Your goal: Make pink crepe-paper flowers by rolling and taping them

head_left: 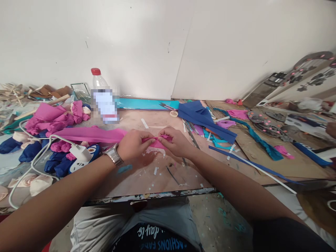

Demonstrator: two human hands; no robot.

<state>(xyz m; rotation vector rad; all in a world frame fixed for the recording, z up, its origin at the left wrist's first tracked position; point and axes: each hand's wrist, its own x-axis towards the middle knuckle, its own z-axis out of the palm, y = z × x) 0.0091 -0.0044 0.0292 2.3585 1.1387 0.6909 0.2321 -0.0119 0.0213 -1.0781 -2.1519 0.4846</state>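
Both hands meet over the middle of the table, pinching a long pink strip (89, 134) that looks like crepe paper or thin cloth. My left hand (133, 145), with a metal watch (114, 155) at the wrist, has thumb and finger closed on the strip. Close beside it, my right hand (174, 141) pinches the strip's gathered end. From my left hand the strip trails leftward, lying flat toward a heap of crumpled pink pieces (49, 117). Pale scraps lie on the table just under my fingers.
A phone (106, 106) leans on a red-capped bottle (98, 78). On the left, a white cable (34, 157) and charger (80, 153) lie among dark blue bundles (55, 162). Small scissors (168, 106), a tape roll (173, 113) and blue strips (206, 120) lie behind and right.
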